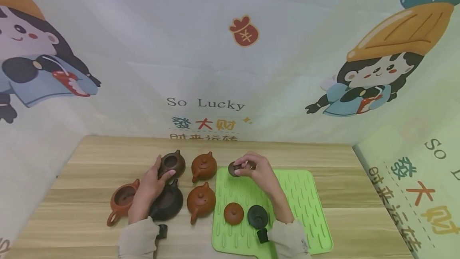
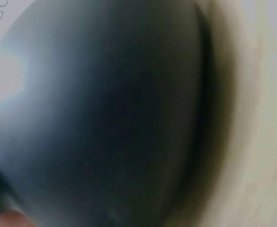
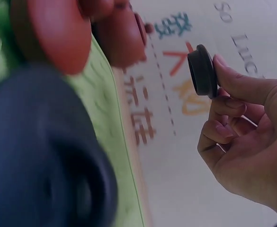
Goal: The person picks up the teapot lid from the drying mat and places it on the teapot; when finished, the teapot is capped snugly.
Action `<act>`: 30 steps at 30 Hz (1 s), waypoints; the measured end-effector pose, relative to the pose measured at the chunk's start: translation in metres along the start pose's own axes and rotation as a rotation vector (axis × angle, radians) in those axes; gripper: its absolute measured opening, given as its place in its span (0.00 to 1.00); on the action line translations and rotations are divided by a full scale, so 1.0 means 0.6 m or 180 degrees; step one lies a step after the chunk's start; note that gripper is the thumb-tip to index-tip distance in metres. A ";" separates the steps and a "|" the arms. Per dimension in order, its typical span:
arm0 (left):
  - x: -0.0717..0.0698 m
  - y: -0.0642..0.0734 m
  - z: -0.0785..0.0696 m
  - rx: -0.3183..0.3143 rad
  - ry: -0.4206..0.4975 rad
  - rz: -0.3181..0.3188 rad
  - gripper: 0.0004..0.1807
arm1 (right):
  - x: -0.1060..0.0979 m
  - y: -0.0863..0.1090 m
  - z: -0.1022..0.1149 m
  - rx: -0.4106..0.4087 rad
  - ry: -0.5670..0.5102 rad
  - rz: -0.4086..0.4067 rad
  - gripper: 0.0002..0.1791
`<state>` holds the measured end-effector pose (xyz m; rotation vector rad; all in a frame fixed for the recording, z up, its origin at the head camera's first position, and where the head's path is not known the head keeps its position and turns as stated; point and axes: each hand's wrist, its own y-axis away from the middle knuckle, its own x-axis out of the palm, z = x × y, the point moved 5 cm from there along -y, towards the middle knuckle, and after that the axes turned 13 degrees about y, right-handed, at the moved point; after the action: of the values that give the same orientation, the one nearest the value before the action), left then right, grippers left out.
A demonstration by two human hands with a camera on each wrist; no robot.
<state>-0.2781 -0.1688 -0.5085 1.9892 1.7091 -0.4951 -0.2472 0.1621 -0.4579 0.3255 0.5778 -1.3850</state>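
Note:
In the head view, my left hand [image 1: 149,183] grips a dark brown teapot [image 1: 179,164] with its top opening uncovered, the thumb along the near side. Just below that hand sits a black teapot [image 1: 169,203], partly covered by the wrist; a dark rounded body [image 2: 110,113] fills the left wrist view, blurred. Over the far left corner of the green mat, my right hand [image 1: 260,171] pinches a small dark lid [image 3: 202,73] between thumb and fingers. The lid is tilted on edge in the right wrist view, its hollow rim facing away from the palm.
A reddish teapot without a lid [image 1: 122,198] lies left of my left forearm. Two lidded reddish teapots, one far [image 1: 204,166] and one near [image 1: 201,201], stand between the hands. On the green mat [image 1: 302,211] rest a reddish lid [image 1: 234,213] and a black lid [image 1: 257,216].

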 end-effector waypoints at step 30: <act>0.003 -0.001 0.008 -0.0112 0.0011 0.0019 0.45 | 0.134 -0.099 0.094 -0.0159 0.0160 0.0105 0.09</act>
<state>-0.2782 -0.1698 -0.5133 1.9713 1.7018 -0.4566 -0.2883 0.0549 -0.4497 0.3291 0.6446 -1.3316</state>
